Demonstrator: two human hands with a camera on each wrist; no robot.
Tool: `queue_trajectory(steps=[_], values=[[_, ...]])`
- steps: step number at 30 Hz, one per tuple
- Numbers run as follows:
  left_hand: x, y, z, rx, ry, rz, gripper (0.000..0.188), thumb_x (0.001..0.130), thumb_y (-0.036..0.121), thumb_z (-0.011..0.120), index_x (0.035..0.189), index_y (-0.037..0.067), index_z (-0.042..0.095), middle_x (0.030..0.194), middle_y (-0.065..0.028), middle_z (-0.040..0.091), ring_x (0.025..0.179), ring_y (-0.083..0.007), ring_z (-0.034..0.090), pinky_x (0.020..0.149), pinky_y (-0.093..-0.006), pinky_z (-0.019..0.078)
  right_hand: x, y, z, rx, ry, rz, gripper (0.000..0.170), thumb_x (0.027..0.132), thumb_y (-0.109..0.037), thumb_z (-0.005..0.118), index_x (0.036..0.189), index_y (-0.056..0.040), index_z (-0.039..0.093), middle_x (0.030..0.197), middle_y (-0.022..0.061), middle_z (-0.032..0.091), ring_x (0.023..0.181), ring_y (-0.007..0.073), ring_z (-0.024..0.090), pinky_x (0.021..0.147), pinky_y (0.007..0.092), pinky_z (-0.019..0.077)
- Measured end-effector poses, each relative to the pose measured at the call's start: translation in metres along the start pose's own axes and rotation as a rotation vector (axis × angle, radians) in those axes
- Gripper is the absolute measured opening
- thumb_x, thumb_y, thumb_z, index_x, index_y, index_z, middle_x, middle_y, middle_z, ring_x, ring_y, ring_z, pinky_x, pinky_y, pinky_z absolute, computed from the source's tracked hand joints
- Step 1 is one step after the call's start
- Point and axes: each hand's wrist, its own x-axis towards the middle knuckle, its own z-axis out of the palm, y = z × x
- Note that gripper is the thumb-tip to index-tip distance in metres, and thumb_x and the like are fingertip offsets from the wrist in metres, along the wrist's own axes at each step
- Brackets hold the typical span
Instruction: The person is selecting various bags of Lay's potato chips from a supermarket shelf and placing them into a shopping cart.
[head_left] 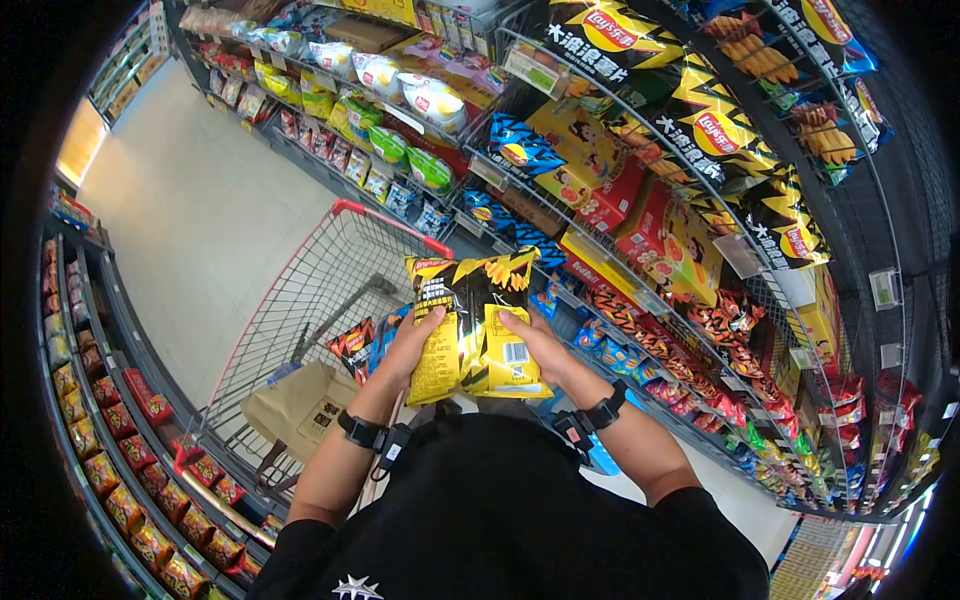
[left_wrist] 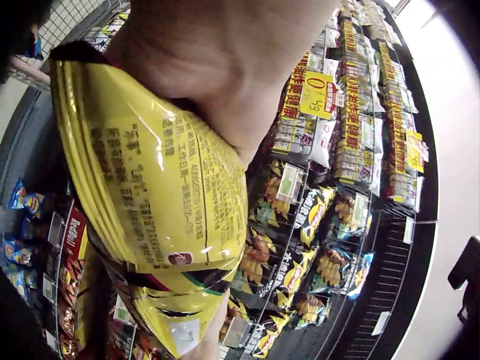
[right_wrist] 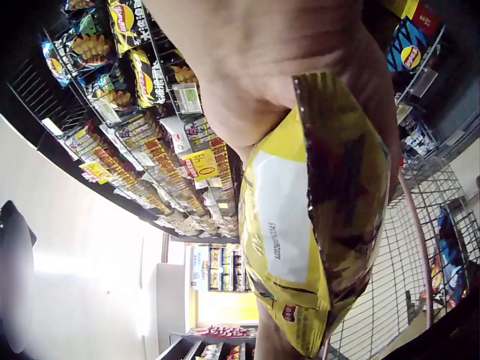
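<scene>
1. Shopping cart [head_left: 395,226] stands nearby;
2. Chip bag [head_left: 470,325] is held before the person's torso [head_left: 500,510]; probably light, slick and puffy (its contents likely brittle); the sides suit a gentle hold;
3. Left hand [head_left: 408,347] and right hand [head_left: 545,350] each grip one side, thumbs on the printed face; other fingers are mostly hidden.

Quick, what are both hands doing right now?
Left hand: holding one side of a black-and-yellow Lay's chip bag.
Right hand: holding the opposite side of that same bag.
</scene>
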Motion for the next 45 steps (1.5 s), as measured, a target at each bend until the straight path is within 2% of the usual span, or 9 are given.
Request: queue_trajectory(steps=[3,6,11,16,23,27,30,35,45], values=[[0.007,-0.011,-0.01,0.053,0.015,0.049,0.046,0.095,0.03,0.059,0.127,0.0,0.044,0.115,-0.0107,0.06,0.099,-0.0176,0.062,0.084,-0.0325,0.0514,0.003,0.0,-0.001,0.012,0.021,-0.02,0.058,0.086,-0.031,0.072,0.125,-0.0006,0.043,0.111,0.0124,0.064,0.097,0.0196,0.065,0.081,0.0334,0.0536],[0.008,-0.021,-0.011,0.514,0.327,0.442,0.055,0.09,0.02,0.064,0.132,-0.004,0.038,0.121,-0.0155,0.054,0.113,-0.0222,0.054,0.093,-0.0365,0.0459,0.004,0.0,0.003,-0.197,0.141,-0.24,0.058,0.084,-0.024,0.075,0.125,0.0004,0.043,0.111,0.0123,0.063,0.097,0.019,0.064,0.081,0.0329,0.0526],[-0.029,0.002,0.015,0.912,0.068,0.429,0.083,0.079,0.021,0.075,0.142,-0.001,0.026,0.118,-0.0193,0.05,0.11,-0.0285,0.054,0.095,-0.0381,0.0453,0.015,0.003,0.007,-0.461,0.262,-0.544,0.074,0.079,-0.023,0.079,0.132,0.0028,0.035,0.118,0.0153,0.058,0.104,0.0204,0.059,0.086,0.0327,0.0497],[-0.014,-0.023,0.007,0.81,0.24,0.631,0.079,0.078,0.024,0.077,0.138,0.0,0.031,0.12,-0.017,0.053,0.111,-0.0248,0.054,0.095,-0.0367,0.0452,-0.009,0.012,0.054,-0.67,0.178,-0.551,0.069,0.084,-0.014,0.07,0.141,-0.0028,0.032,0.137,0.0179,0.041,0.118,0.0252,0.05,0.09,0.0345,0.0495],[-0.027,-0.003,-0.041,-0.058,0.132,0.309,0.042,0.09,0.013,0.061,0.127,0.001,0.043,0.116,-0.011,0.059,0.101,-0.0177,0.06,0.088,-0.0322,0.0503,-0.007,-0.006,0.062,-0.875,0.042,-0.711,0.06,0.081,-0.01,0.07,0.135,-0.0065,0.044,0.131,0.0115,0.05,0.119,0.0215,0.051,0.093,0.036,0.045],[-0.049,-0.019,-0.069,-0.186,0.024,0.167,0.05,0.093,0.027,0.053,0.132,-0.001,0.039,0.121,-0.0205,0.059,0.104,-0.0314,0.064,0.088,-0.0424,0.0545,0.014,0.01,0.041,-0.726,-0.13,-0.252,0.075,0.089,-0.037,0.066,0.142,0.0005,0.029,0.141,0.0158,0.043,0.126,0.0233,0.046,0.104,0.0355,0.0386],[-0.05,-0.039,-0.091,-0.255,-0.033,-0.015,0.051,0.096,0.037,0.048,0.129,-0.001,0.046,0.119,-0.0195,0.06,0.103,-0.0288,0.065,0.089,-0.0392,0.0542,0.015,0.031,0.04,-0.274,-0.369,0.136,0.077,0.09,-0.041,0.064,0.143,0.0,0.028,0.139,0.016,0.045,0.125,0.0201,0.047,0.104,0.0337,0.0387],[-0.06,-0.051,-0.113,0.188,0.013,-0.096,0.062,0.097,0.052,0.042,0.133,0.001,0.047,0.124,-0.0118,0.06,0.109,-0.0184,0.061,0.091,-0.0309,0.0498,0.046,0.074,0.032,-0.526,-0.213,0.395,0.057,0.093,-0.037,0.06,0.136,-0.0064,0.04,0.126,0.0091,0.057,0.111,0.0188,0.058,0.09,0.0377,0.0506],[-0.072,-0.098,-0.204,0.156,0.455,0.048,0.056,0.089,0.042,0.063,0.129,0.003,0.055,0.124,-0.0072,0.06,0.109,-0.0154,0.059,0.092,-0.029,0.0462,0.06,0.103,0.058,-0.46,-0.221,0.317,0.053,0.092,-0.017,0.061,0.138,-0.0064,0.037,0.118,0.0136,0.056,0.098,0.0238,0.064,0.078,0.0351,0.0547]])
